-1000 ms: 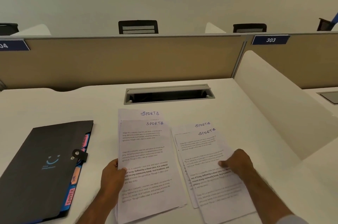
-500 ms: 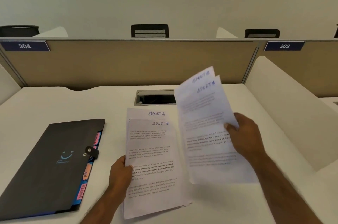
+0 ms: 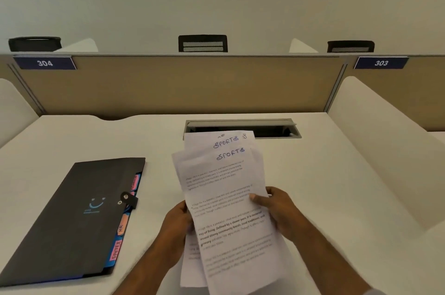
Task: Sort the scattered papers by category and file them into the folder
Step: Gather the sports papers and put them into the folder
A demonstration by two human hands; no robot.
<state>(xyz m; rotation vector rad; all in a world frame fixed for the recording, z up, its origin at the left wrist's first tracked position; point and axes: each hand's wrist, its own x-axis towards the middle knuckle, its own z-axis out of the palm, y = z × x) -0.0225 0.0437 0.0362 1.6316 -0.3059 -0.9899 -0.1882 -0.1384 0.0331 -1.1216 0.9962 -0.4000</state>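
The two separate piles of SPORTS sheets that lay side by side on the bench [image 3: 325, 174] a moment ago are now one: the right hand [image 3: 279, 210] has carried its pile across and laid it over the left-hand pile, and both hands now hold the merged SPORTS stack [image 3: 226, 198] lifted and tilted above the bench. The left hand [image 3: 177, 225] grips the stack's left edge, its fingers curled behind the paper; the right hand pinches the right edge, thumb on top. The sheets are not yet squared, with corners fanning out at the top and bottom. How many sheets there are is hard to tell. The black folder [image 3: 72, 220] lies shut and snapped on the bench to the left, its SPORTS tab [image 3: 115, 250] showing, so this category looks gathered and next needs squaring, then the folder opening
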